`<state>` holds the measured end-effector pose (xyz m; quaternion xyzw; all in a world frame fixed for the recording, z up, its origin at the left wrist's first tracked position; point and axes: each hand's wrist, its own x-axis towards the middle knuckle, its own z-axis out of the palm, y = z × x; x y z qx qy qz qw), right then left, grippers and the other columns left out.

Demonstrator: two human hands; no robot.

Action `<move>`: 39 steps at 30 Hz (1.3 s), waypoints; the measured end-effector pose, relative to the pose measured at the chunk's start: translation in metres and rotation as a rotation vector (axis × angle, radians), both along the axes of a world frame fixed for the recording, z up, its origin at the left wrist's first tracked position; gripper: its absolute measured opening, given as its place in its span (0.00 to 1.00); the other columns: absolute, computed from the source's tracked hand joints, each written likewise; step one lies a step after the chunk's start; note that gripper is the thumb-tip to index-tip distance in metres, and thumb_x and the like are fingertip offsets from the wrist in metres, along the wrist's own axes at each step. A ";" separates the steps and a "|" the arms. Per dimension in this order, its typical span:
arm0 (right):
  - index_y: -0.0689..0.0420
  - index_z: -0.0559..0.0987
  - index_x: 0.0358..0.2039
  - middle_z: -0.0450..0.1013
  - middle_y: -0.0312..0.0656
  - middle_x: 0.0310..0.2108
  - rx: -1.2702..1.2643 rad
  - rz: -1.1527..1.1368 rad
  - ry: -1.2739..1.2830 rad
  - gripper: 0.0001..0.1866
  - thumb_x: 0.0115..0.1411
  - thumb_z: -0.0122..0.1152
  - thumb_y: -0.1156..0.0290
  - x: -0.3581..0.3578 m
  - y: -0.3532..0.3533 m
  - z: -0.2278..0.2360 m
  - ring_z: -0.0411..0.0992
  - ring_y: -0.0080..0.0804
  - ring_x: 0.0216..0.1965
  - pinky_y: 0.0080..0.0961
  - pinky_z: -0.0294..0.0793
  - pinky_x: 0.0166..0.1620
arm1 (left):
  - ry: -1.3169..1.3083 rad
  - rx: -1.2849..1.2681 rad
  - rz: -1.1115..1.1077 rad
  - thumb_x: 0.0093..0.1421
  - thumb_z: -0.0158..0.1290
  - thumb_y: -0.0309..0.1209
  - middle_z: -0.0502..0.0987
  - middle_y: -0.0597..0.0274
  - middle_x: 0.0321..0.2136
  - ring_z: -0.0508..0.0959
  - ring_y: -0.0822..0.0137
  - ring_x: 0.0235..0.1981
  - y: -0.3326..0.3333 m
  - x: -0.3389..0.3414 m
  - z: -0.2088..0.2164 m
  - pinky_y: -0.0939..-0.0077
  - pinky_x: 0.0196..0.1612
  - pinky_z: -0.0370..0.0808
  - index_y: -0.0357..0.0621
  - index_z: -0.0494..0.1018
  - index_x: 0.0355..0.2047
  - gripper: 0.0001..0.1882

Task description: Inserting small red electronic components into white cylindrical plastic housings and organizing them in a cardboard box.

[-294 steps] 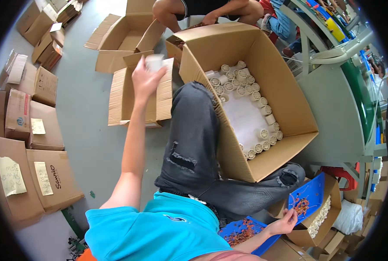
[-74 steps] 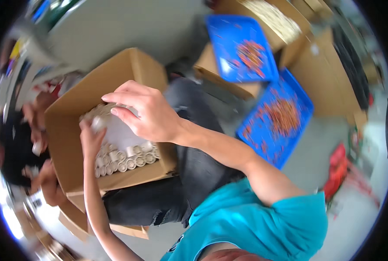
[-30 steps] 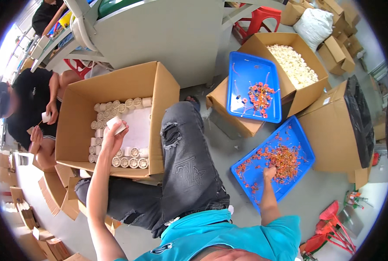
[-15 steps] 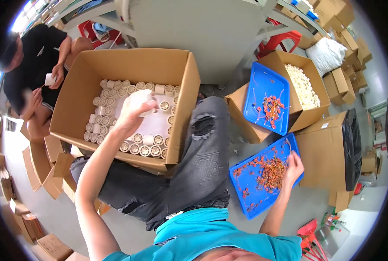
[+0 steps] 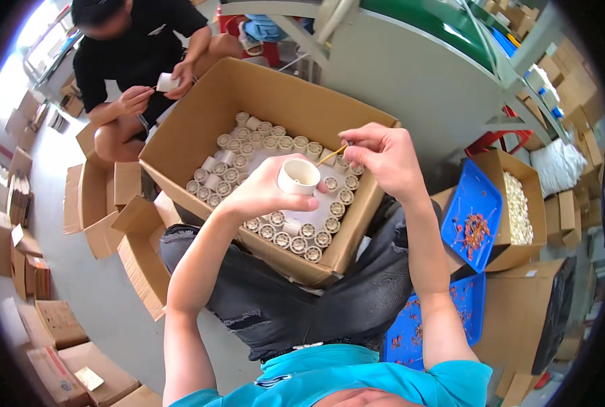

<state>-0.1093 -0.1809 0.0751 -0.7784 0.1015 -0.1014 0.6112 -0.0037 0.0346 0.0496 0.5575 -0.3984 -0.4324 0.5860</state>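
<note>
Two bare hands meet above the carton [image 5: 295,102], a deep box of plain brown cardboard. The left hand [image 5: 265,186] has its fingers wrapped round a smooth white cup [image 5: 298,181], tubular, mouth upward; the right hand [image 5: 387,159] pinches a thin orange wire [image 5: 329,155] beside the cup's rim. A moment ago that hand was at the lower tray [image 5: 477,298], right of the carton. Inside the carton, short white cylinders [image 5: 282,239] with spoked ends surround a pale sheet. The upper tray [image 5: 482,186], glossy blue, holds tangled red-orange bits right of the carton. Left of the carton, a pale label [image 5: 88,378] is too small to read. Beyond the carton, a co-worker [image 5: 136,54], whose black shirt bears a white logo [image 5: 157,30], holds a matching cup [image 5: 167,82].
</note>
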 end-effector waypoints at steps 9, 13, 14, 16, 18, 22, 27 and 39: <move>0.67 0.83 0.39 0.76 0.40 0.37 -0.079 -0.156 -0.303 0.11 0.55 0.62 0.87 0.013 0.011 -0.038 0.77 0.24 0.35 0.18 0.78 0.40 | -0.389 -0.046 0.277 0.46 0.71 0.31 0.78 0.66 0.32 0.78 0.72 0.36 0.008 0.003 -0.006 0.76 0.42 0.74 0.42 0.73 0.39 0.22; 0.66 0.82 0.41 0.75 0.41 0.40 -0.145 -0.287 -0.624 0.13 0.55 0.61 0.89 0.010 0.012 -0.029 0.75 0.24 0.36 0.17 0.77 0.40 | -0.880 -0.199 0.667 0.46 0.71 0.29 0.78 0.61 0.38 0.80 0.65 0.36 -0.005 0.012 -0.025 0.74 0.42 0.76 0.41 0.72 0.42 0.25; 0.66 0.82 0.40 0.75 0.43 0.40 -0.209 -0.326 -0.710 0.14 0.53 0.61 0.90 0.006 0.017 -0.026 0.75 0.26 0.37 0.19 0.77 0.40 | -0.808 -0.189 0.745 0.47 0.71 0.28 0.79 0.62 0.39 0.80 0.68 0.37 -0.007 0.012 -0.028 0.76 0.43 0.77 0.41 0.72 0.43 0.25; 0.66 0.82 0.39 0.75 0.45 0.39 -0.325 -0.290 -0.832 0.14 0.51 0.63 0.91 -0.004 0.027 -0.026 0.76 0.29 0.36 0.21 0.77 0.39 | -0.900 -0.202 0.789 0.47 0.71 0.26 0.78 0.60 0.40 0.79 0.68 0.38 -0.008 0.013 -0.032 0.76 0.42 0.77 0.41 0.71 0.43 0.25; 0.66 0.82 0.38 0.75 0.45 0.39 -0.360 -0.241 -0.869 0.14 0.50 0.64 0.90 -0.005 0.036 -0.028 0.76 0.30 0.36 0.22 0.77 0.38 | -0.975 -0.307 0.842 0.45 0.72 0.26 0.78 0.60 0.39 0.79 0.69 0.36 -0.009 0.014 -0.037 0.76 0.40 0.78 0.41 0.71 0.44 0.27; 0.65 0.82 0.37 0.75 0.46 0.38 -0.333 -0.164 -0.898 0.15 0.48 0.66 0.89 -0.003 0.044 -0.036 0.76 0.32 0.35 0.23 0.78 0.36 | -1.025 -0.385 0.882 0.44 0.73 0.26 0.77 0.60 0.38 0.79 0.69 0.36 -0.012 0.014 -0.043 0.76 0.39 0.78 0.42 0.70 0.44 0.29; 0.63 0.82 0.38 0.75 0.45 0.37 -0.423 -0.168 -0.899 0.15 0.48 0.66 0.89 -0.002 0.046 -0.037 0.76 0.32 0.34 0.23 0.77 0.35 | -1.051 -0.369 0.869 0.44 0.73 0.26 0.77 0.59 0.38 0.79 0.69 0.35 -0.013 0.013 -0.047 0.76 0.38 0.78 0.42 0.70 0.44 0.29; 0.61 0.82 0.40 0.75 0.44 0.36 -0.617 -0.130 -0.869 0.16 0.48 0.67 0.87 -0.004 0.054 -0.037 0.76 0.34 0.33 0.26 0.77 0.33 | -1.079 -0.338 0.795 0.42 0.70 0.23 0.76 0.55 0.38 0.79 0.54 0.37 -0.015 0.011 -0.046 0.65 0.39 0.77 0.43 0.72 0.43 0.27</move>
